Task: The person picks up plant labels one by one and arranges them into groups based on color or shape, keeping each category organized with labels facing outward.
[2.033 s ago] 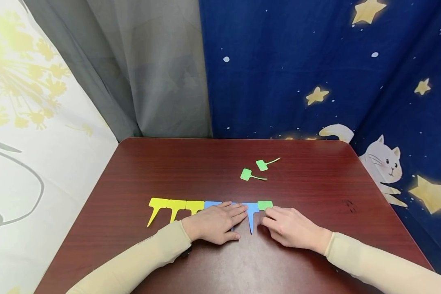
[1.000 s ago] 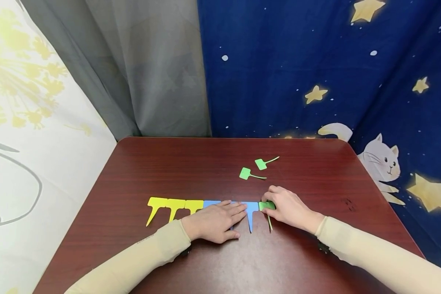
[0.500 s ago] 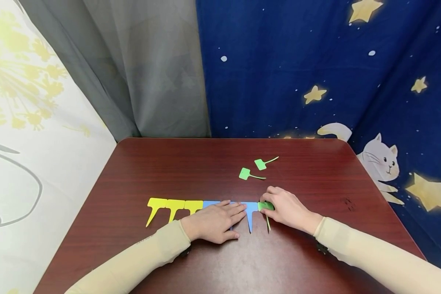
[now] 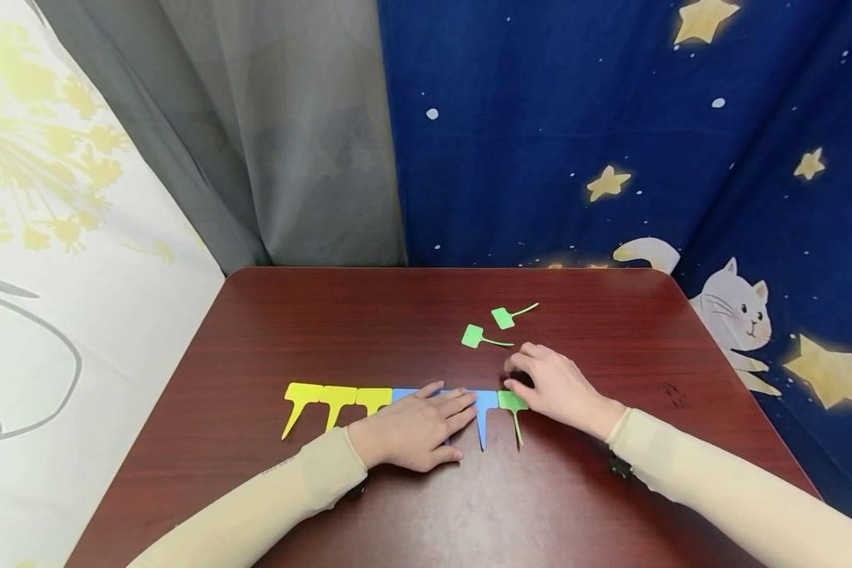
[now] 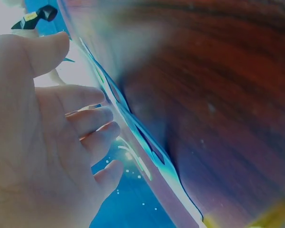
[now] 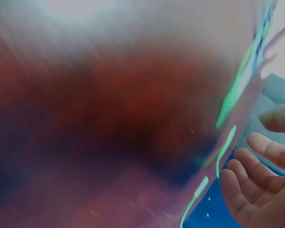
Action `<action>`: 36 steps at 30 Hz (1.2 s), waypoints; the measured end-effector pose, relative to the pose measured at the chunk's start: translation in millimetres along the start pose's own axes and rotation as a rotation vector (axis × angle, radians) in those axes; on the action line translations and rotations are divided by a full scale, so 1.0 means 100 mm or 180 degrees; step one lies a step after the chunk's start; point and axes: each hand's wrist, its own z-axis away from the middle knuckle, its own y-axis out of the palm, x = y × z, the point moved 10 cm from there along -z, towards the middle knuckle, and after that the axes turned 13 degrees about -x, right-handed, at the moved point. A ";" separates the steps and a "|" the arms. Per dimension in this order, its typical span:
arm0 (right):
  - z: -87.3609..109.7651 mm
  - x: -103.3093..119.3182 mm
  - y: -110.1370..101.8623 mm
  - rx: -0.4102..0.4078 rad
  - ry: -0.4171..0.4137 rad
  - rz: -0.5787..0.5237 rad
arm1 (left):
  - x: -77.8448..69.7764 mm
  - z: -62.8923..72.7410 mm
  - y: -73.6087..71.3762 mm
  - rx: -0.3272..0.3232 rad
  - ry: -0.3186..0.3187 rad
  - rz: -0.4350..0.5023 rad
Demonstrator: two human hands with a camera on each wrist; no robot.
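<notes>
Plastic T-shaped plant labels lie edge to edge in a row on the table. Three yellow plant labels (image 4: 339, 394) form the left end, blue plant labels (image 4: 486, 401) the middle, and one green plant label (image 4: 513, 401) the right end. My left hand (image 4: 415, 430) rests on the blue labels with its fingers spread, hiding part of them. Just beyond the green label at the row's end is my right hand (image 4: 557, 388). In the right wrist view its fingers (image 6: 256, 166) are loosely bent with nothing between them.
Two loose green plant labels, one nearer (image 4: 472, 336) and one farther (image 4: 502, 318), lie beyond the row, near my right hand. The brown table (image 4: 312, 323) ends at a grey curtain (image 4: 326, 158) and a blue starry curtain (image 4: 511, 158).
My right hand first pinched and adjusted the green label at the row's right end, then let go and moved slightly away from me. The left hand has stayed on the blue labels.
</notes>
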 end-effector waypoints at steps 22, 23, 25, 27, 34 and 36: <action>-0.61 -0.26 0.38 0.0457 -0.0341 0.0459 | -0.12 -0.07 -0.06 -0.0134 0.0086 0.0128; -0.62 -0.25 0.40 0.0475 -0.0386 0.0497 | -0.13 -0.08 -0.06 -0.0142 0.0083 0.0150; -0.63 -0.23 0.43 0.0496 -0.0475 0.0592 | -0.13 -0.12 -0.07 -0.0144 0.0074 0.0183; -0.63 -0.21 0.46 0.0491 -0.0566 0.0658 | -0.13 -0.15 -0.05 -0.0133 0.0063 0.0196; -0.62 -0.15 0.50 0.0474 -0.0723 0.0689 | -0.13 -0.23 0.01 -0.0033 0.0068 0.0233; -0.63 -0.14 0.49 0.0456 -0.0726 0.0673 | -0.13 -0.26 0.02 -0.0024 0.0097 0.0207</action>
